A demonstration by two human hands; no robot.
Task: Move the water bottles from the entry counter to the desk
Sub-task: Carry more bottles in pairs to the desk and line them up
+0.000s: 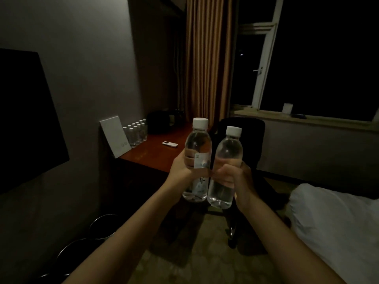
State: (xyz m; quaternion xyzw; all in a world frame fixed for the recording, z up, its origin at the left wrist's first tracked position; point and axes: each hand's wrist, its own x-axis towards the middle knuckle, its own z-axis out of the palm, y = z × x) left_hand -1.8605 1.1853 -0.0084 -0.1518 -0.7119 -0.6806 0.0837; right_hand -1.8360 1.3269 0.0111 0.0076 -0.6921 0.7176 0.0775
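Observation:
I hold two clear water bottles with white caps upright in front of me, side by side and touching. My left hand grips the labelled bottle around its middle. My right hand grips the plain bottle. Beyond them is the reddish wooden desk, against the left wall. Several more capped bottles stand in a cluster at the desk's back left. Both held bottles hang in the air short of the desk's near edge.
On the desk are a white leaning card, a white remote and a dark kettle. A black chair stands by the desk, a bed at right, round bins on the floor left, a dark TV on the wall.

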